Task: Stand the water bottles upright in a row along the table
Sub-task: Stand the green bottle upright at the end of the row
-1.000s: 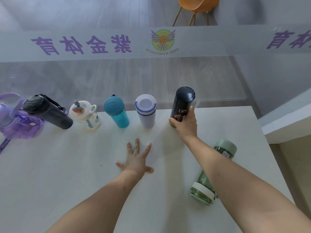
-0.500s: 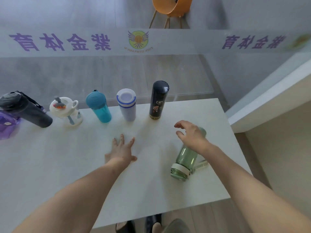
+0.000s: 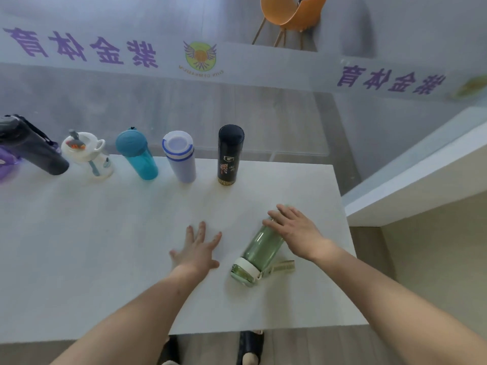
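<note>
A green bottle (image 3: 259,251) lies on its side on the white table (image 3: 105,246), cap end toward me, strap loose beside it. My right hand (image 3: 292,230) rests over its far end, fingers spread, not closed around it. My left hand (image 3: 199,248) lies flat on the table just left of the bottle. Along the far edge stand a black flask (image 3: 229,156), a white-and-blue cup (image 3: 180,156), a teal bottle (image 3: 137,154), a white sippy bottle (image 3: 88,154) and a dark grey bottle (image 3: 29,146).
A purple bottle (image 3: 6,162) shows partly at the far left edge. A glass partition with purple lettering (image 3: 105,51) runs behind the table. The table's right edge (image 3: 342,227) is close to my right hand. An orange chair (image 3: 290,14) stands beyond the glass.
My right hand let go of the black flask, which now stands in the row, and came back down onto the lying green bottle. The left hand stayed flat.
</note>
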A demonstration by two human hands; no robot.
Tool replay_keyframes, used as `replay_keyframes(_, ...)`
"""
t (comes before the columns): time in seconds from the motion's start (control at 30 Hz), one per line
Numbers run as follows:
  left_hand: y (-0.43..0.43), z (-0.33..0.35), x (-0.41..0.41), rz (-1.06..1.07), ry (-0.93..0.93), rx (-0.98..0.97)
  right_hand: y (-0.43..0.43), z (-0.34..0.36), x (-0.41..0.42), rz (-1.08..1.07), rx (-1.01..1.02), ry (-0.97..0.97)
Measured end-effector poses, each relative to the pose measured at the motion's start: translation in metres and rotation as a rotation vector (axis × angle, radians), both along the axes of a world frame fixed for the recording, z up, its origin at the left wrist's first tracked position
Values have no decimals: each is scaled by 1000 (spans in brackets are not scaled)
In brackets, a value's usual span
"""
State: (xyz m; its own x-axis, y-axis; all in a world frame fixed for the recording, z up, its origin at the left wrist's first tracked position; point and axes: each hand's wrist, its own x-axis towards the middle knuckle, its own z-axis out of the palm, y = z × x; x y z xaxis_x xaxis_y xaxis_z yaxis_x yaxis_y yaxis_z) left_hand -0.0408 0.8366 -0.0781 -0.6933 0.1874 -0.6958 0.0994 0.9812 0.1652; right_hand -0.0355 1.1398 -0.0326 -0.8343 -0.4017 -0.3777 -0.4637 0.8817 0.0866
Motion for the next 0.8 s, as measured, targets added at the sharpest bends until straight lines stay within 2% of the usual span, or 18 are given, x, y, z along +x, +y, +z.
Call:
replay_keyframes(0.13, 3, 1, 1, 44, 4, 12, 7, -7, -11, 121, -71, 152)
replay_keyframes(0.3, 4, 5, 3, 77, 12, 15, 23, -9, -5, 47, -226, 232)
replay_keyframes(0.5, 18, 8, 6, 165, 30, 10, 45, 5, 0, -335, -386, 135)
replay_keyframes(0.7, 47, 10, 3, 141, 116, -13, 52, -2, -13, -803, -774, 106)
replay_keyframes(0.8, 61, 12, -2, 130, 118, -9, 52, -9, -18, -962, -926, 116)
